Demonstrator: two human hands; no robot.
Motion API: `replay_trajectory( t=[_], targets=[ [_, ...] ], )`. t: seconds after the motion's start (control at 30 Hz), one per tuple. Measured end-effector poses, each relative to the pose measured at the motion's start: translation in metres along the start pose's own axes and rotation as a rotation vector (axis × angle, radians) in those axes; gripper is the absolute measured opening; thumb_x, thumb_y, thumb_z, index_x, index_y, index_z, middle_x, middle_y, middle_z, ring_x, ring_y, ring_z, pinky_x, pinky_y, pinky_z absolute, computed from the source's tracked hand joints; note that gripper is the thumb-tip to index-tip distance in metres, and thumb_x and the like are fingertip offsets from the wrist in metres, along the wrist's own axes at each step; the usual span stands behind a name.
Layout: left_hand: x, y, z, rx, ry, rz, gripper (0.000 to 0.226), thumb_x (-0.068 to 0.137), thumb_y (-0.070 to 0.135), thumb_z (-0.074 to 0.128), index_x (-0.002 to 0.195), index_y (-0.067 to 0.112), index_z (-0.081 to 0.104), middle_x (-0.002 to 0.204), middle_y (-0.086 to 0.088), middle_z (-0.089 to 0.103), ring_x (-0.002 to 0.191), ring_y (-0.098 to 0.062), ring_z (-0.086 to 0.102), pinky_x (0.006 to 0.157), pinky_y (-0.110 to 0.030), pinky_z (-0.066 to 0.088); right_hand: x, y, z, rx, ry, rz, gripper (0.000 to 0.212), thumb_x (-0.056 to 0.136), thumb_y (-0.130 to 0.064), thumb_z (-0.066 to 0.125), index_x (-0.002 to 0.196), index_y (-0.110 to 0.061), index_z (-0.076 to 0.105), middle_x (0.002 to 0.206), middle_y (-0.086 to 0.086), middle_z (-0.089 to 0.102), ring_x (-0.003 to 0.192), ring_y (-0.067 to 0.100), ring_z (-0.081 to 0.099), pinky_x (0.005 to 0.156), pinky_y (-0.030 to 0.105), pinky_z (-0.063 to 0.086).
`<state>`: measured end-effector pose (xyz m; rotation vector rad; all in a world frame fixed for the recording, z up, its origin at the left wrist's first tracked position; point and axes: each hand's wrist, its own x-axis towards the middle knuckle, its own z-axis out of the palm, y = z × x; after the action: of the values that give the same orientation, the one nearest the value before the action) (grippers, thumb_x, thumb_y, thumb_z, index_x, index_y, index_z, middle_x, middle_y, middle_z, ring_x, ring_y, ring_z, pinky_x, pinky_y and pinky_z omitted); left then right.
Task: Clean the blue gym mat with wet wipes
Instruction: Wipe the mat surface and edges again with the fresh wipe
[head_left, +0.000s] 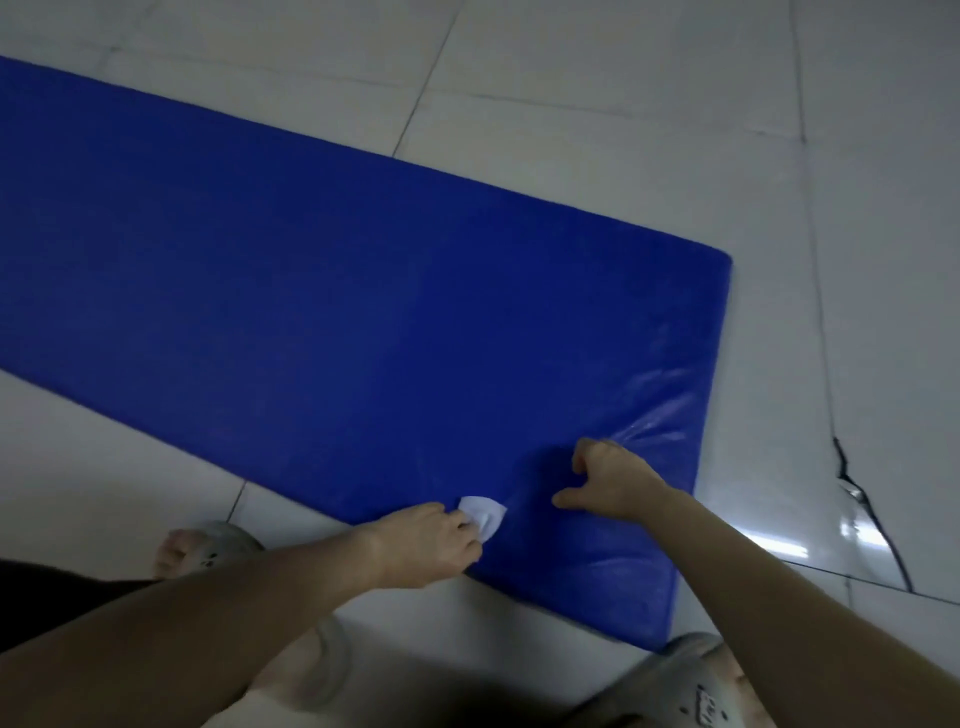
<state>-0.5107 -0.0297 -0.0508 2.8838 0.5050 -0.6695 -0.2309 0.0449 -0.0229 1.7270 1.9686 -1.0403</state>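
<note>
Blue gym mat (363, 286) lies flat on the floor (623, 78), running 10 to 5 o'clock. Left hand (426, 540) pinches wet wipe (484, 513) at the mat's 6 o'clock edge. Right hand (608, 483), curled and empty, braces on the mat, probably to steady it.

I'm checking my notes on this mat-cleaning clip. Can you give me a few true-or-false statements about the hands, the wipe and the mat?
1. The left hand grips the small white wet wipe against the blue padded gym mat. True.
2. The right hand holds a second wipe. False: it holds nothing and rests on the mat with its fingers curled.
3. The mat is rolled up. False: it lies flat on the white tiled floor.
4. A thin black cable lies on the floor to the right of the mat. True.
5. The wipe is at the mat's far edge. False: it is at the near edge, by the person.
</note>
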Motion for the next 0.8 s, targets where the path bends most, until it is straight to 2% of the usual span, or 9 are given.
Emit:
replay_trajectory(
  t=[0.1,0.23,0.3,0.37,0.43,0.5,0.57,0.67,0.8],
  targets=[
    [-0.008,-0.006,-0.010,-0.078,-0.032,-0.038,0.033,0.098,0.009,0.050,0.130,0.009,0.048,0.140,-0.018,0.047,0.104,-0.030,0.056,0.073,-0.042,0.052,-0.018,-0.013,-0.014,0.011,-0.056,-0.108,0.081,0.070,-0.066,0.078,0.130,-0.022,0.047,0.125,-0.001,0.047,0.107,0.017,0.053,0.093,0.036,0.051],
    [-0.018,-0.012,-0.026,-0.157,-0.036,-0.088,0.029,0.098,0.012,0.048,0.127,0.017,0.049,0.135,-0.008,0.048,0.100,-0.026,0.054,0.064,-0.039,0.040,-0.044,-0.034,-0.011,-0.123,-0.179,-0.159,0.118,0.062,-0.076,0.077,0.153,-0.022,0.025,0.149,0.003,0.032,0.134,0.024,0.038,0.108,0.045,0.044],
    [-0.023,-0.015,-0.037,-0.175,-0.005,-0.111,0.023,0.099,0.018,0.046,0.122,0.021,0.050,0.126,-0.002,0.050,0.098,-0.024,0.054,0.061,-0.039,0.038,-0.058,-0.049,-0.002,-0.225,-0.223,-0.181,0.127,0.062,-0.080,0.074,0.157,-0.019,0.016,0.158,0.007,0.023,0.143,0.029,0.029,0.114,0.049,0.037],
    [-0.029,-0.016,-0.051,-0.197,0.027,-0.147,0.021,0.101,0.023,0.045,0.120,0.024,0.053,0.118,0.003,0.053,0.092,-0.021,0.054,0.062,-0.038,0.042,-0.072,-0.070,0.014,-0.380,-0.210,-0.199,0.128,0.065,-0.082,0.070,0.158,-0.014,0.013,0.159,0.014,0.021,0.144,0.035,0.027,0.115,0.053,0.032],
    [-0.036,-0.018,-0.068,-0.244,0.073,-0.182,0.016,0.103,0.028,0.045,0.115,0.027,0.056,0.104,0.008,0.054,0.081,-0.015,0.050,0.063,-0.034,0.042,-0.084,-0.090,0.033,-0.552,-0.070,-0.176,0.115,0.076,-0.070,0.070,0.155,-0.008,0.015,0.152,0.021,0.028,0.139,0.040,0.032,0.111,0.056,0.033],
    [-0.041,-0.024,-0.084,-0.279,0.125,-0.218,0.012,0.103,0.031,0.046,0.108,0.028,0.057,0.094,0.010,0.053,0.075,-0.011,0.045,0.063,-0.031,0.038,-0.089,-0.101,0.040,-0.611,0.111,-0.135,0.081,0.091,-0.040,0.066,0.149,-0.002,0.023,0.145,0.026,0.038,0.131,0.041,0.041,0.107,0.055,0.038],
    [-0.048,-0.029,-0.102,-0.286,0.178,-0.271,0.014,0.103,0.032,0.047,0.109,0.026,0.058,0.096,0.008,0.058,0.078,-0.010,0.048,0.066,-0.031,0.039,-0.090,-0.105,0.023,-0.591,0.213,-0.145,0.054,0.093,-0.021,0.061,0.139,-0.003,0.039,0.132,0.023,0.052,0.119,0.037,0.053,0.098,0.049,0.044],
    [-0.059,-0.038,-0.138,-0.385,0.296,-0.378,0.013,0.101,0.034,0.054,0.107,0.025,0.062,0.095,0.008,0.064,0.081,-0.011,0.055,0.074,-0.033,0.046,-0.097,-0.109,-0.027,-0.532,0.225,-0.172,0.029,0.094,-0.017,0.058,0.122,-0.013,0.052,0.106,0.008,0.060,0.089,0.026,0.058,0.075,0.037,0.041],
    [-0.068,-0.064,-0.198,-0.408,0.260,-0.476,0.014,0.098,0.040,0.060,0.104,0.027,0.061,0.089,0.011,0.058,0.079,-0.010,0.054,0.073,-0.035,0.046,-0.112,-0.124,-0.095,-0.542,0.249,-0.191,0.021,0.097,-0.017,0.054,0.118,-0.019,0.054,0.082,0.000,0.046,0.068,0.018,0.046,0.065,0.035,0.038]
  ],
)
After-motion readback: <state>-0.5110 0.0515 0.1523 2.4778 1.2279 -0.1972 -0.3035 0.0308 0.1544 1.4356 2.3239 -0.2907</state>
